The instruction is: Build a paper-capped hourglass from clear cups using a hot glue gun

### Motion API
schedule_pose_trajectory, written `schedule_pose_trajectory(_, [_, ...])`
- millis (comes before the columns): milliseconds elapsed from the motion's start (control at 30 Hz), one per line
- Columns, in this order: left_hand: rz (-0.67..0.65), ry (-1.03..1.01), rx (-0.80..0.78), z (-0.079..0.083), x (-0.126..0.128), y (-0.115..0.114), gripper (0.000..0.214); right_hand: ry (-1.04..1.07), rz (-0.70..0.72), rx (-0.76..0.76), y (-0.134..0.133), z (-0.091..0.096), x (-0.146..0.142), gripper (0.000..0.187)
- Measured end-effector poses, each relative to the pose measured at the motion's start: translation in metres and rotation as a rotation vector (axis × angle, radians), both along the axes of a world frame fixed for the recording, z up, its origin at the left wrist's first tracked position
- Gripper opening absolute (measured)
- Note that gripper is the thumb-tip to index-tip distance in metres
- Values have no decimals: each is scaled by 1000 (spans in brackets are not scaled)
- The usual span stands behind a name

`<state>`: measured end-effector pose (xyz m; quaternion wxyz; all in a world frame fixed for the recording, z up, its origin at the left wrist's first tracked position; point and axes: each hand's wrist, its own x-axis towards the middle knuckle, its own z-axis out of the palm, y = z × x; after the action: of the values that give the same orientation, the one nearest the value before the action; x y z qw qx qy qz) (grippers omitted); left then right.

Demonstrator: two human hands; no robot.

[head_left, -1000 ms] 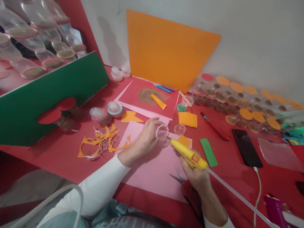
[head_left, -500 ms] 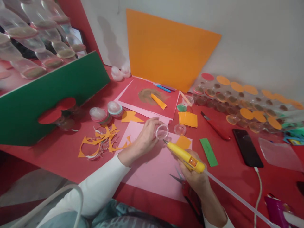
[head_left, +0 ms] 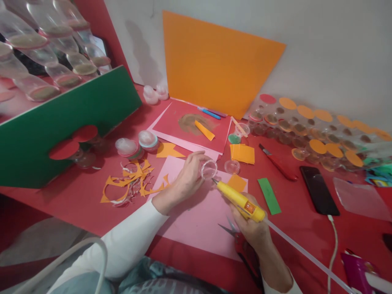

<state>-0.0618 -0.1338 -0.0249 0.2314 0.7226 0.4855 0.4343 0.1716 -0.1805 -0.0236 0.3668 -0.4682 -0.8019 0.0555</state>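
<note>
Between its fingers my left hand (head_left: 190, 175) holds a small clear plastic cup (head_left: 209, 170), its round rim turned up towards me. My right hand (head_left: 252, 224) is wrapped round a yellow glue gun (head_left: 239, 199), with a long clear glue stick (head_left: 306, 253) running out of its back. The gun's metal tip is close to the cup's rim; I cannot tell whether they touch. Below both hands lies a pink sheet (head_left: 196, 228). Red-handled scissors (head_left: 245, 249) lie partly under my right wrist. An orange paper square (head_left: 237, 183) sits behind the gun.
Orange paper scraps (head_left: 131, 183) lie on the left. Further right are a stack of orange squares (head_left: 243, 154), a green strip (head_left: 269, 196), a red cutter (head_left: 278, 162) and a black phone (head_left: 319, 190) on a cable. Clear cups with orange discs (head_left: 318, 146) stand by the wall.
The glue gun has shifted very slightly right, its tip a little away from its earlier spot by the cup's rim. My left hand and the cup have stayed in place.
</note>
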Motion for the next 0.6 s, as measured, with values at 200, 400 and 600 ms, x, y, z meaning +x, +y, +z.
schedule_pose_trajectory(200, [38, 48, 73, -2, 3, 1, 35, 60, 39, -33, -1, 9, -8, 13])
schedule_pose_trajectory(400, [61, 67, 72, -2, 3, 2, 35, 69, 49, -37, 0, 8, -8, 11])
schedule_pose_trajectory(600, [52, 49, 128, -1, 2, 2, 38, 50, 16, -63, 0, 1, -3, 8])
